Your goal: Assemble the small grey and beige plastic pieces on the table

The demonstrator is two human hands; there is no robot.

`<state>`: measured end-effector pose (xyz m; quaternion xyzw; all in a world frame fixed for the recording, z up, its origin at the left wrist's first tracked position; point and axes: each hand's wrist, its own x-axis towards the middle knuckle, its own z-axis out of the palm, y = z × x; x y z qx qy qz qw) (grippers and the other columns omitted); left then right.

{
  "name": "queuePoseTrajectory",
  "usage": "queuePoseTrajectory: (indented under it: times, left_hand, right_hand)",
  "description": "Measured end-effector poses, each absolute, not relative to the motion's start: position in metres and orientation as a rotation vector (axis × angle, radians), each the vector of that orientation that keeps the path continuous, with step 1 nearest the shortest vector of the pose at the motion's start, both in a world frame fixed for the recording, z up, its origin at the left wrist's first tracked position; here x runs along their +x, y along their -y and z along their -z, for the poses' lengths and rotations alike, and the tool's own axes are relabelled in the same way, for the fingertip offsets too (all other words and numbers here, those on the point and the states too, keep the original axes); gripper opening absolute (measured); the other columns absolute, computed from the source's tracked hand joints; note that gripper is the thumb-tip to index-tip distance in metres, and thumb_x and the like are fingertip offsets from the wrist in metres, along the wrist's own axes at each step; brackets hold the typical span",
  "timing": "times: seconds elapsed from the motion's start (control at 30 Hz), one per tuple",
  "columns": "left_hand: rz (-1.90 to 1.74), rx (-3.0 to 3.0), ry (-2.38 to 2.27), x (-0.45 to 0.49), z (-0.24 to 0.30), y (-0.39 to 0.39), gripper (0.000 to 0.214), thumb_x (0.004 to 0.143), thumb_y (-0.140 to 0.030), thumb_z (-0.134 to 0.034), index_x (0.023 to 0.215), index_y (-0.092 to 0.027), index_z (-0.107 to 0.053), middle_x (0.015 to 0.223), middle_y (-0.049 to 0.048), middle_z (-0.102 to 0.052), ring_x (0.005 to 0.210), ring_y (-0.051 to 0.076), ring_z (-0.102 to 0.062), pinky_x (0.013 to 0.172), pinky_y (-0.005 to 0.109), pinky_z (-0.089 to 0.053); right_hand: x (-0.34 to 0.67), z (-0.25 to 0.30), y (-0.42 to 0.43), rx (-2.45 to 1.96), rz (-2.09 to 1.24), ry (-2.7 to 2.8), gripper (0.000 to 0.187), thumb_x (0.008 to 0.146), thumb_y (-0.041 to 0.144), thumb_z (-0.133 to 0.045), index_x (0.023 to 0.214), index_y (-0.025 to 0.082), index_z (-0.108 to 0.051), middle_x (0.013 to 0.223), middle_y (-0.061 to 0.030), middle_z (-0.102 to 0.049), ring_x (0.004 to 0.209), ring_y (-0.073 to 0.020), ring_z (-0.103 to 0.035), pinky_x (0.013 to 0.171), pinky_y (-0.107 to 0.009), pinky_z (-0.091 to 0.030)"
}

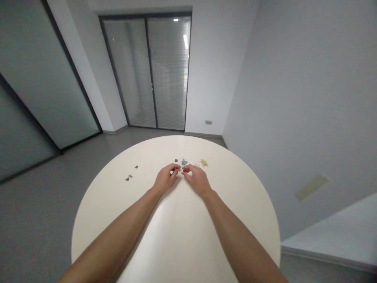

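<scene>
Fingers together, left hand, right hand — small pale piece between, perhaps pinched.

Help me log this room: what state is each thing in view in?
left hand, fingertips against a small pale piece, grip unclear
right hand, fingertips at the same piece, grip unclear
grey plastic piece, lying on the round white table
tan pieces, lying clustered
glazed double door, shut, blinds down
</scene>
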<state>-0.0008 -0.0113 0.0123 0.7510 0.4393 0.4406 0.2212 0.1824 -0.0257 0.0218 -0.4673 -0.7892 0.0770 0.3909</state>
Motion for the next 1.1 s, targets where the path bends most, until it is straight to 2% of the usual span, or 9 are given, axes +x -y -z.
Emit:
queuePoseTrajectory:
  times: [0.13, 0.4, 0.53, 0.67, 0.93, 1.1]
  left_hand:
    - [-1.220, 2.058, -1.175, 0.0005, -0.0131, 0.0125, 0.024, 0.092, -0.034, -0.052, 0.104, -0.021, -0.068, 0.106, 0.0060, -0.071, 0.090, 0.017, -0.065, 0.072, 0.026, -0.052]
    - [-1.201, 2.038, -1.144, -0.0003, -0.0073, 0.0092, 0.026, 0.091, -0.032, -0.053, 0.108, -0.021, -0.069, 0.111, 0.0066, -0.071, 0.097, 0.019, -0.065, 0.076, 0.027, -0.053]
    - [-1.199, 2.031, -1.160, -0.0006, -0.0074, 0.0087, 0.028, 0.091, -0.033, -0.054, 0.113, -0.021, -0.066, 0.107, 0.0062, -0.072, 0.092, 0.018, -0.066, 0.074, 0.027, -0.053]
    - [-1.191, 2.041, -1.154, -0.0006, -0.0096, 0.0096, 0.024, 0.091, -0.034, -0.054, 0.104, -0.021, -0.068, 0.101, 0.0049, -0.072, 0.089, 0.017, -0.065, 0.073, 0.027, -0.052]
    - [-1.194, 2.047, -1.149, -0.0007, -0.0102, 0.0104, 0.024, 0.091, -0.033, -0.054, 0.105, -0.021, -0.069, 0.101, 0.0044, -0.073, 0.089, 0.017, -0.066, 0.073, 0.026, -0.052]
    - [-1.171, 2.039, -1.172, -0.0008, -0.0075, 0.0090, 0.028, 0.092, -0.036, -0.053, 0.113, -0.023, -0.068, 0.106, 0.0039, -0.073, 0.090, 0.017, -0.067, 0.078, 0.028, -0.054]
  right_hand:
    - [0.1833, -0.0202, 0.0246, -1.211, -0.162, 2.016, 0.008, 0.088, 0.027, -0.069, 0.094, 0.023, -0.066, 0.096, -0.0021, -0.073, 0.089, -0.0186, -0.064, 0.082, -0.030, -0.044]
    - [0.1856, -0.0194, 0.0243, -1.222, -0.117, 2.041, 0.010, 0.089, 0.032, -0.068, 0.091, 0.023, -0.067, 0.094, -0.0035, -0.073, 0.089, -0.0194, -0.064, 0.082, -0.030, -0.043]
    - [0.1861, -0.0196, 0.0238, -1.238, -0.091, 2.050, 0.011, 0.089, 0.033, -0.068, 0.090, 0.023, -0.068, 0.093, -0.0037, -0.073, 0.087, -0.0196, -0.064, 0.080, -0.030, -0.043]
    - [0.1862, -0.0201, 0.0238, -1.236, -0.076, 2.061, 0.012, 0.090, 0.035, -0.067, 0.090, 0.023, -0.068, 0.092, -0.0034, -0.073, 0.086, -0.0198, -0.064, 0.080, -0.030, -0.043]
    - [0.1866, -0.0212, 0.0246, -1.223, -0.100, 2.058, 0.013, 0.091, 0.035, -0.065, 0.090, 0.023, -0.068, 0.093, -0.0035, -0.073, 0.087, -0.0192, -0.064, 0.080, -0.030, -0.043]
    - [0.1864, -0.0189, 0.0233, -1.218, -0.090, 2.042, 0.012, 0.090, 0.035, -0.066, 0.091, 0.023, -0.067, 0.092, -0.0030, -0.073, 0.086, -0.0189, -0.064, 0.078, -0.029, -0.043]
